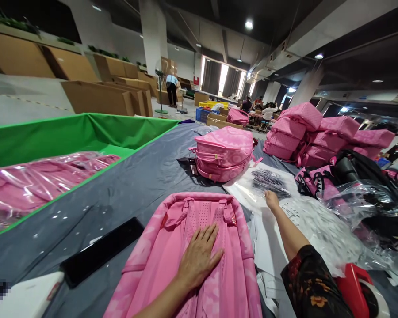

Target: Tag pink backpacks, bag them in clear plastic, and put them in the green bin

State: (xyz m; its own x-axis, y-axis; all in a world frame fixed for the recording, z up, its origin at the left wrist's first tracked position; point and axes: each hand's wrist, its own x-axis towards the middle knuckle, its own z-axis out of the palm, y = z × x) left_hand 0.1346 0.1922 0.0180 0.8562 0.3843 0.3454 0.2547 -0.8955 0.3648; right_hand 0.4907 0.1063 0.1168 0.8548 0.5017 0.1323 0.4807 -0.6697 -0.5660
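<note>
A pink backpack [152, 265] lies before me with its straps and perforated back panel facing up. My left hand [199, 254] rests flat on that panel, fingers stretched out. Off to the right, my right hand [271, 199] is closed at the near edge of a bundle of thin dark strands [268, 180]; whatever its fingers pinch is too small to make out. The bundle lies on a white plastic sheet [242, 190]. Beyond the first backpack, a second pink backpack [223, 152] sits with a dark tag [192, 166] at its left side.
A green-walled bin [132, 137] at left holds plastic-wrapped pink bags [53, 181]. On the table are a black phone-like slab [101, 251], a red tape dispenser [354, 289] and clear plastic bags [331, 229]. Pink backpacks [295, 128] are stacked at right. A person [171, 88] stands far back.
</note>
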